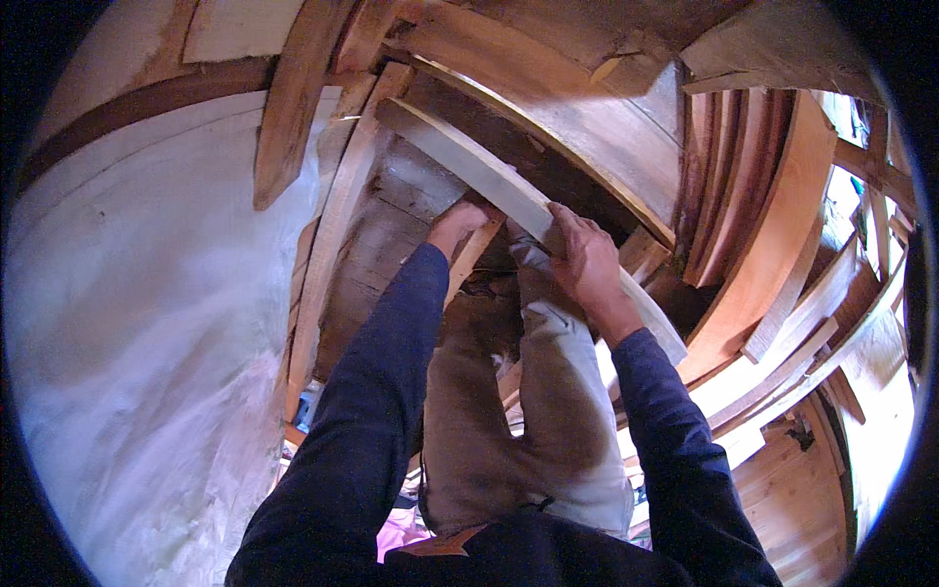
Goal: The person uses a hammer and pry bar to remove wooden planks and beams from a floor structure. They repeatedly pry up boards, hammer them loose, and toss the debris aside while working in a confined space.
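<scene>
A pale wooden plank (494, 181) slants across the middle, its far end up to the left and its near end down by my right forearm. My right hand (587, 259) is closed over the plank, with the thumb side along its edge. My left hand (462, 223) reaches to the plank's underside; its fingers curl there and are partly hidden in shadow. Just below the left hand stands a short narrow wood piece (474, 256). Whether the left fingers also touch this piece, I cannot tell.
Long boards (753, 254) stand stacked at the right. An upright timber (337, 215) runs beside a large whitish sheet (147, 342) on the left. A dark wooden recess (548, 147) lies beyond the plank. Another pointed board (293, 108) juts in at the top left.
</scene>
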Motion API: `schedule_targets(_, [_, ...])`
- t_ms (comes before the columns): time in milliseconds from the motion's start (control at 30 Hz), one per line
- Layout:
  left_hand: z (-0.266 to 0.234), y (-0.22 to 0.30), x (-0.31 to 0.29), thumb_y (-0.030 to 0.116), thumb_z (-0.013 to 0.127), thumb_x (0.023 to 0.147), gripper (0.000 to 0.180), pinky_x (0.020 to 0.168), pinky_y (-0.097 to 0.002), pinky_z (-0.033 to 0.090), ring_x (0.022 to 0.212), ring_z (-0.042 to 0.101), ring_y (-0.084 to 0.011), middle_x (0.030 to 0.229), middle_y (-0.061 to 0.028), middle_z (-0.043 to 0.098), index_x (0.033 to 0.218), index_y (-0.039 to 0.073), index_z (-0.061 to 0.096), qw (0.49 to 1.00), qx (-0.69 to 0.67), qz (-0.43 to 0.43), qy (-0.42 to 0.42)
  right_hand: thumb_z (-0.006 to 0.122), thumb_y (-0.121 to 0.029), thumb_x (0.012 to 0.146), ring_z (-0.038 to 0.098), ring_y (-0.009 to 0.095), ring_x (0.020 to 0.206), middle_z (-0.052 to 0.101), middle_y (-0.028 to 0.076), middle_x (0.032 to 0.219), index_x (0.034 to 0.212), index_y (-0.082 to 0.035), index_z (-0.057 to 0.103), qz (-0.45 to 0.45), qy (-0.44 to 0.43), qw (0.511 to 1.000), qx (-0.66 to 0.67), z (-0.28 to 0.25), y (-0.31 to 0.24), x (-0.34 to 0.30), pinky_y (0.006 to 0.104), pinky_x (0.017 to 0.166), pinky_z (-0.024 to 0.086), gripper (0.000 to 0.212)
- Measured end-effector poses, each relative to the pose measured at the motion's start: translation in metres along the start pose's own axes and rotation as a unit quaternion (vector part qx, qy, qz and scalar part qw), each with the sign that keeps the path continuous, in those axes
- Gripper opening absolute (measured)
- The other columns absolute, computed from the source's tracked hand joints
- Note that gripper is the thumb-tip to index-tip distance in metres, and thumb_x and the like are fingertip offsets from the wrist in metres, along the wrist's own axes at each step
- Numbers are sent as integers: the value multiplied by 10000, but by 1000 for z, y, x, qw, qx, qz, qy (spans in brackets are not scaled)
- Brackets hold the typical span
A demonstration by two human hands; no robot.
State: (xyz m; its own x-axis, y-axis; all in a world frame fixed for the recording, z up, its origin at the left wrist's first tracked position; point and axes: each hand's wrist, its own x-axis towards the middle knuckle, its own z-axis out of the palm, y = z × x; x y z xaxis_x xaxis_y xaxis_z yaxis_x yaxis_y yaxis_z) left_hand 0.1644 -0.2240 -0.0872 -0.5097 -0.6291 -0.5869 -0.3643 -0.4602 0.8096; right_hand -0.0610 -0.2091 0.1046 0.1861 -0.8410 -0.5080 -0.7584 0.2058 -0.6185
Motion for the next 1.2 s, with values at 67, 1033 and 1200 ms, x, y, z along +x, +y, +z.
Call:
schedule_targets(67, [0, 29, -3, 218, 558, 916, 569, 1092, -332, 289, 1249, 392, -189, 1399, -36, 421, 1432, 109, 345, 988, 149, 26, 1, 657, -36, 641, 541, 348, 1126, 580, 153, 1218, 1286, -78, 470, 0, 13, 1000, 15, 1, 6, -2, 428, 960, 439, 672])
schedule_targets(1033, [-30, -36, -25, 132, 698, 687, 547, 1044, -368, 312, 1176, 460, -213, 1230, -77, 560, 1200, 10, 554, 961, -213, -173, -29, 562, -313, 894, 503, 328, 1207, 524, 227, 1290, 1331, 4, 441, 141, -181, 947, 223, -59, 145, -87, 388, 1023, 388, 553])
schedule_targets(1200, [-28, -16, -27, 134, 696, 699, 533, 1031, -364, 324, 1162, 466, -206, 1212, -73, 563, 1200, 18, 554, 956, -226, -184, -32, 680, -197, 715, 475, 401, 1212, 469, 220, 1345, 1421, -124, 343, 112, -161, 980, -33, -48, 99, -105, 440, 1021, 410, 786])
